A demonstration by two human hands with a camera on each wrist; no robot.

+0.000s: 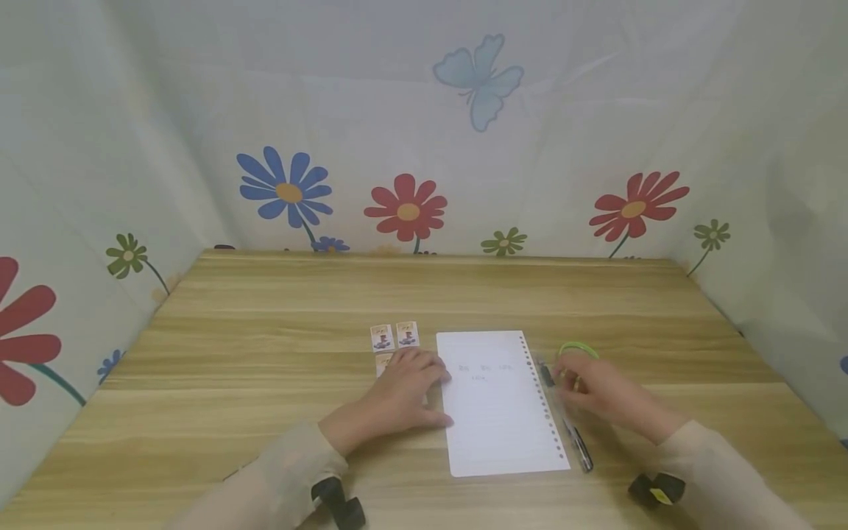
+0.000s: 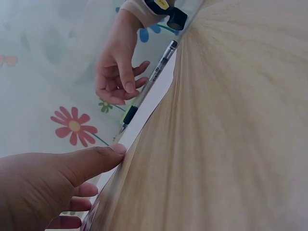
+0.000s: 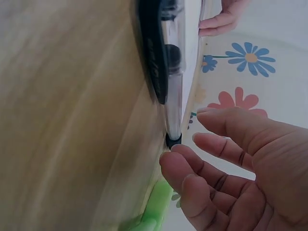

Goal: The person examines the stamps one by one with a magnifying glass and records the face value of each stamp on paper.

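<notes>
A loose-leaf lined sheet [image 1: 497, 419] with punched holes down its right edge and faint handwriting near the top lies on the table. My left hand [image 1: 407, 394] rests at its left edge, thumb and fingertips touching the margin. Along the right edge lies a clear-barrelled pen [image 1: 575, 434] with dark ends. My right hand [image 1: 592, 383] is over the pen's far end, fingers loosely bent with nothing between them; in the right wrist view the fingertips [image 3: 175, 166] are right at the dark tip. Partly hidden behind this hand is a bright green curved object [image 1: 578, 346].
Several small printed picture cards [image 1: 407, 334] lie left of the sheet, one partly covered by my left hand. The wooden table [image 1: 298, 294] ends at a flower-printed curtain [image 1: 358, 88] behind and at both sides. A thin dark object [image 1: 238, 469] shows beside the left sleeve.
</notes>
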